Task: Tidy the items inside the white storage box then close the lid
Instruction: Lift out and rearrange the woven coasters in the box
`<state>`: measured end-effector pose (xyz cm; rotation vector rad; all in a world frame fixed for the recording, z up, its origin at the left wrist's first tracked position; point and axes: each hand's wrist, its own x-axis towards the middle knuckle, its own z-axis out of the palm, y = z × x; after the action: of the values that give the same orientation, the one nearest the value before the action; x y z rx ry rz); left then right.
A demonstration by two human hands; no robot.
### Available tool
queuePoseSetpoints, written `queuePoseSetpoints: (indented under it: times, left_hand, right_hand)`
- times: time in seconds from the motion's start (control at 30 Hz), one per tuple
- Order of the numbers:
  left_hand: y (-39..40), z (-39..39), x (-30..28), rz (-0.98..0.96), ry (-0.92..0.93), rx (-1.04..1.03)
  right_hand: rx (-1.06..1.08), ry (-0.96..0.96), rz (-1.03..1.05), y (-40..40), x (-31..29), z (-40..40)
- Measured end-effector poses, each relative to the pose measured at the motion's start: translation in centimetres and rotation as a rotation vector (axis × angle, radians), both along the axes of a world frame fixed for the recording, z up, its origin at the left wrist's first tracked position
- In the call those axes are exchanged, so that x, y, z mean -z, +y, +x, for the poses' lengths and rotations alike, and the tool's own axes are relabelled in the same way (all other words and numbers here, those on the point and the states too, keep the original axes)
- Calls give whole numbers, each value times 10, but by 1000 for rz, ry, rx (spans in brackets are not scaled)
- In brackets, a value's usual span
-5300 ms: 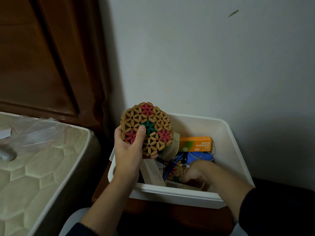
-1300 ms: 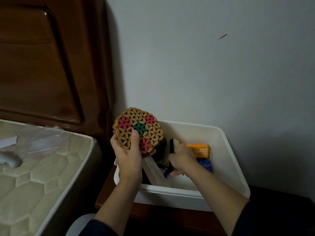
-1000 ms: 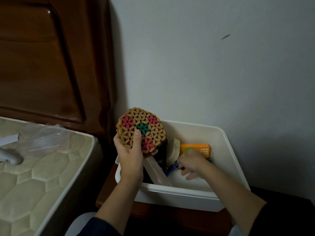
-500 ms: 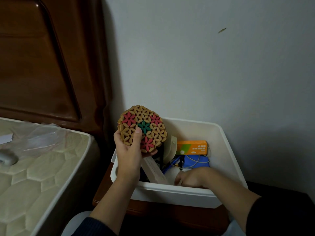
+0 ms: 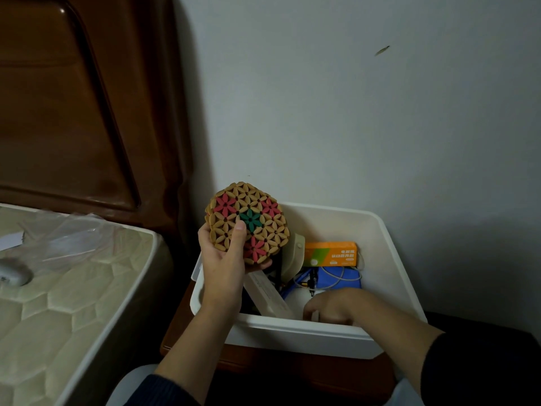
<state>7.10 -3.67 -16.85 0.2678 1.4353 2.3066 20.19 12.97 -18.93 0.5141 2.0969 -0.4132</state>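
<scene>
The white storage box [image 5: 389,253] stands open on a wooden nightstand against the wall. My left hand [image 5: 222,262] holds a round woven coaster [image 5: 248,221] with red and green flowers upright above the box's left rim. My right hand [image 5: 330,307] reaches down inside the box near its front wall; its fingers are curled and partly hidden by the rim, so I cannot tell what they hold. Inside lie an orange packet [image 5: 330,254], a blue item with a white cable [image 5: 336,281], a beige curved piece [image 5: 292,259] and a long pale box [image 5: 269,297]. No lid is in view.
A mattress [image 5: 67,303] with a clear plastic bag [image 5: 64,238] lies to the left, a dark wooden headboard [image 5: 73,112] behind it. The nightstand's front edge [image 5: 263,361] shows below the box. A dark surface [image 5: 483,335] sits at the right.
My right hand has come down from the middle of the box to its front bottom, after handling a dark item. My left hand keeps the coaster in nearly the same place.
</scene>
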Motion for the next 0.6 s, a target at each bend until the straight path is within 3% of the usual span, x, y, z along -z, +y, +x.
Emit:
queuePoseSetpoints:
  times: [0.2, 0.3, 0.37, 0.5, 0.6]
  left_hand:
    - [0, 0, -3, 2, -21, -15]
    - [0, 1, -3, 3, -20, -21]
    - [0, 2, -4, 3, -17, -26]
    - [-1, 2, -5, 7, -22, -33]
    - [-2, 2, -5, 2, -22, -47]
  right_hand:
    - [49, -64, 139, 12, -30, 10]
    - [78, 11, 325, 24, -46, 18]
    - [178, 80, 332, 32, -53, 21]
    - [705, 273, -26, 36, -51, 16]
    - [1013, 295, -404, 23, -38, 5]
